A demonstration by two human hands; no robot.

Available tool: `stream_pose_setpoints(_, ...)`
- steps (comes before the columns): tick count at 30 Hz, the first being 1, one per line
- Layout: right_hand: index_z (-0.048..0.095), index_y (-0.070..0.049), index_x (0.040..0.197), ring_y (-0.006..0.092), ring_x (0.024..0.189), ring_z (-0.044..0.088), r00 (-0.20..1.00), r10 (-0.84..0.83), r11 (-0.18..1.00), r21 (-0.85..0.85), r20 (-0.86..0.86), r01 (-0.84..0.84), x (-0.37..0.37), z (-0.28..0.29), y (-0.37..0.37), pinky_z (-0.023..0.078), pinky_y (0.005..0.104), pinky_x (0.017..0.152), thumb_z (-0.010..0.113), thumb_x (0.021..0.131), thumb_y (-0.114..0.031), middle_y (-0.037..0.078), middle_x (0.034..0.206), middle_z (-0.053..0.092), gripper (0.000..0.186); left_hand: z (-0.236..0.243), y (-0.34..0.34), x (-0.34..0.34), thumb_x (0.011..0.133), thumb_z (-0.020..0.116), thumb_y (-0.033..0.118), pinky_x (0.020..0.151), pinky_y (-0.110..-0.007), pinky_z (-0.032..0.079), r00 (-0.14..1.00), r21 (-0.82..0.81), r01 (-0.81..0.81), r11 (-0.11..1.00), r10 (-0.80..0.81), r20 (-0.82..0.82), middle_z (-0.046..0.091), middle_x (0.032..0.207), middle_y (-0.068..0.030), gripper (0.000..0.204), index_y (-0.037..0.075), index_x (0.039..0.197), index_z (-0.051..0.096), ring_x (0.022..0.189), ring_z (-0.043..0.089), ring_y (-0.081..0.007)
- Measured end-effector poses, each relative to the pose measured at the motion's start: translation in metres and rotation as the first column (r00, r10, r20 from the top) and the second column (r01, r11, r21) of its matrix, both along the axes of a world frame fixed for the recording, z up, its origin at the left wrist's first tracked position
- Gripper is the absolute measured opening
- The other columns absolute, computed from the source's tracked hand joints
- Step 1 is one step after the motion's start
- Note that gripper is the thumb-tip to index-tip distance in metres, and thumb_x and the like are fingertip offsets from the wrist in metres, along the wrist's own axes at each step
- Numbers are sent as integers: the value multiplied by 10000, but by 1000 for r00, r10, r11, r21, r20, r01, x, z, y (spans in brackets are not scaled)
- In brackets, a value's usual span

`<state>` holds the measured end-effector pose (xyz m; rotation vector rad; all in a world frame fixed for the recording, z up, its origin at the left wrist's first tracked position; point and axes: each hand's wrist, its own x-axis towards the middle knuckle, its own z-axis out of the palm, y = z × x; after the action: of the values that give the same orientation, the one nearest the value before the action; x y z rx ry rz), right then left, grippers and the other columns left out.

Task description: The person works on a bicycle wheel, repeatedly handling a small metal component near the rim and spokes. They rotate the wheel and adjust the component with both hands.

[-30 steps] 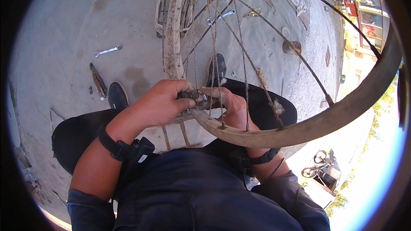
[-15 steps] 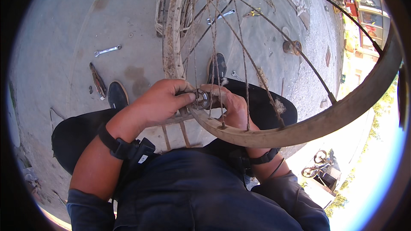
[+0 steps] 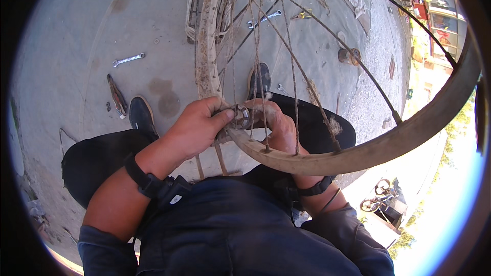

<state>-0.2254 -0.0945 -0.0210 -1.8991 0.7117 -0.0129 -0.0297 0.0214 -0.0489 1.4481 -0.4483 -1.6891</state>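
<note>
A spoked bicycle wheel stands upright in front of me, its dusty rim (image 3: 317,165) curving close at the right. At the near part of the rim, a round notched metal spoke wrench (image 3: 242,116) sits around the foot of a spoke. My left hand (image 3: 197,127) pinches its left side, thumb on top and the other fingers mostly hidden underneath. From the right, my right hand (image 3: 279,124) reaches behind the spokes with curled fingers on the wrench's other side; the fingertips are partly covered by it.
On the concrete floor lie a combination wrench (image 3: 129,60), dirty pliers (image 3: 116,96), another wrench (image 3: 264,19) and yellow-handled pliers (image 3: 303,15). A rusty can (image 3: 349,56) stands to the right. My shoes (image 3: 141,114) rest below the wheel.
My left wrist has turned and its forearm has shifted slightly, with the hand still at the spoke wrench. My right hand has barely moved; the wheel stays about where it was.
</note>
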Motion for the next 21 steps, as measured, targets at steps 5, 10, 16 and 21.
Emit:
stream_pose_setpoints(5, 537, -11, 1372, 195, 974, 727, 997, -20, 998, 61, 80, 16, 3, 2, 1, 612, 305, 787, 862, 750, 11, 102, 1140, 682, 702, -3, -12, 8, 1060, 601, 207, 535, -245, 401, 1000, -1, -4, 1000, 4, -7, 589, 759, 26, 170, 52, 1045, 669, 620, 501, -60)
stream_pose_setpoints(10, 539, -5, 1362, 191, 947, 728, 984, -136, 942, 293, -117, 165, 11, 22, 0, 605, 297, 761, 828, 745, 34, 103, 1054, 705, 683, 1, -15, 17, 1014, 668, 243, 682, -323, 529, 995, -35, -39, 999, 42, 86, 699, 878, -89, 280, -19, 1109, 678, 730, 629, -139)
stream_pose_setpoints(16, 650, 7, 1191, 222, 921, 716, 999, 3, 997, 73, 47, -6, 13, 16, -1, 573, 325, 796, 783, 709, 43, 110, 990, 710, 501, 7, -8, 21, 976, 721, 202, 698, -331, 537, 993, -16, 16, 1000, -14, 121, 715, 914, -108, 264, -27, 1086, 652, 767, 656, -143)
stream_pose_setpoints(21, 713, 2, 1039, 243, 911, 694, 990, 116, 993, -37, 74, -113, 14, 16, -7, 548, 332, 823, 817, 691, -12, 103, 972, 710, 363, 0, 7, 20, 927, 773, 129, 750, -332, 553, 995, -182, -10, 983, 28, 94, 732, 955, -113, 266, -29, 1100, 647, 837, 674, -134)
